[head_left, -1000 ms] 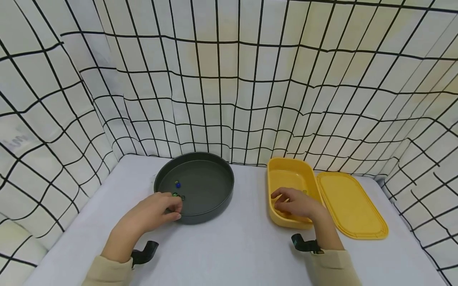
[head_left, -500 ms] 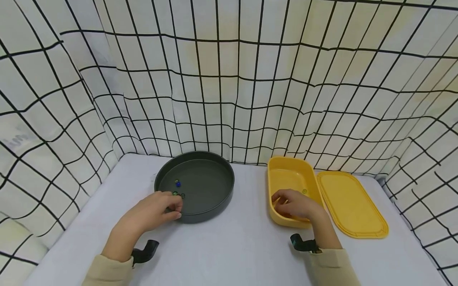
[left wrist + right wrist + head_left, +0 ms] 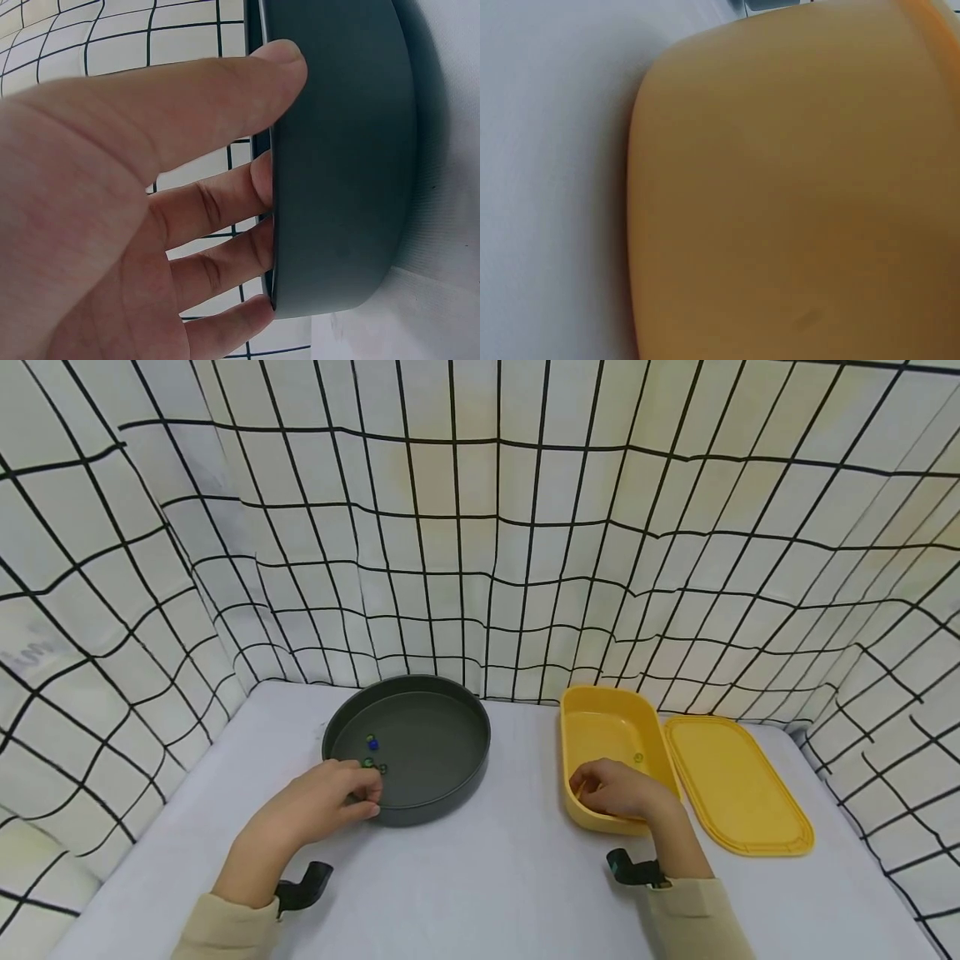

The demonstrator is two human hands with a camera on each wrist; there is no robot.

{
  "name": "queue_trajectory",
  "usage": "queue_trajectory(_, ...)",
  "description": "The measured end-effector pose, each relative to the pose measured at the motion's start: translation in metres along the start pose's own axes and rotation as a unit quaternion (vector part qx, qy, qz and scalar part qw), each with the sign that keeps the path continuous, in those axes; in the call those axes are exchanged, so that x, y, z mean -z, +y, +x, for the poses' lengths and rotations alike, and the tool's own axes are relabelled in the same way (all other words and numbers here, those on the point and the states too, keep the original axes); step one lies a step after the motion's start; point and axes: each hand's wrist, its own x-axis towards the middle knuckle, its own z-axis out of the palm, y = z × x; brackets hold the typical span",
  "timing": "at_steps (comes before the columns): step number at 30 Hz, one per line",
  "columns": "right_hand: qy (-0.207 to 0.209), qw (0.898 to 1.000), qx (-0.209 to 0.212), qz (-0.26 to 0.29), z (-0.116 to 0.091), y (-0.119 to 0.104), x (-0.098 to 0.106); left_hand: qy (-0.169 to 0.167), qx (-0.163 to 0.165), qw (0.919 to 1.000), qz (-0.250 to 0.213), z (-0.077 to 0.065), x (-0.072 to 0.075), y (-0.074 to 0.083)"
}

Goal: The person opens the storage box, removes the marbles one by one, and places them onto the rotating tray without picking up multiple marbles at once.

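Observation:
A dark grey round pan [image 3: 427,752] stands on the left of the table, with several green and blue marbles [image 3: 372,744] near its left side. My left hand [image 3: 322,802] grips its near-left rim. In the left wrist view, the thumb [image 3: 277,67] lies outside the pan wall [image 3: 345,180] and the other fingers reach inside. At the right, my right hand [image 3: 618,793] reaches down into the yellow rectangular container [image 3: 600,714], fingers bent toward its floor. Its fingertips are hidden, so I cannot tell what they hold. One pale marble [image 3: 638,758] lies in that container beyond the hand.
The yellow lid [image 3: 738,785] lies flat right of the container. A white cloth [image 3: 495,885] covers the table. Black netting [image 3: 480,577] over white sheeting surrounds the back and sides. Only the container's outer wall [image 3: 795,187] and the cloth fill most of the right wrist view.
My right hand's fingers have drawn closer together and bent further down inside the yellow container. The left hand keeps its place at the pan rim. The view has tilted slightly.

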Motion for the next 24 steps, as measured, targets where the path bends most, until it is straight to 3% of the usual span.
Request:
queue_trajectory(6,-0.003,1.0,0.016,-0.007,-0.0004,-0.0007,-0.0014,-0.003,0.003,1.0,0.0,-0.0004,0.0014,0.0015)
queue_trajectory(14,0.006,1.0,-0.009,-0.014,-0.001,-0.0063,-0.0045,-0.006,0.009,0.9999,0.0,-0.0004,0.0021,0.0025)
queue_trajectory(24,0.011,0.999,0.003,-0.033,-0.0007,-0.008,-0.0051,-0.007,0.01,0.9999,-0.001,-0.0016,0.001,0.0015)
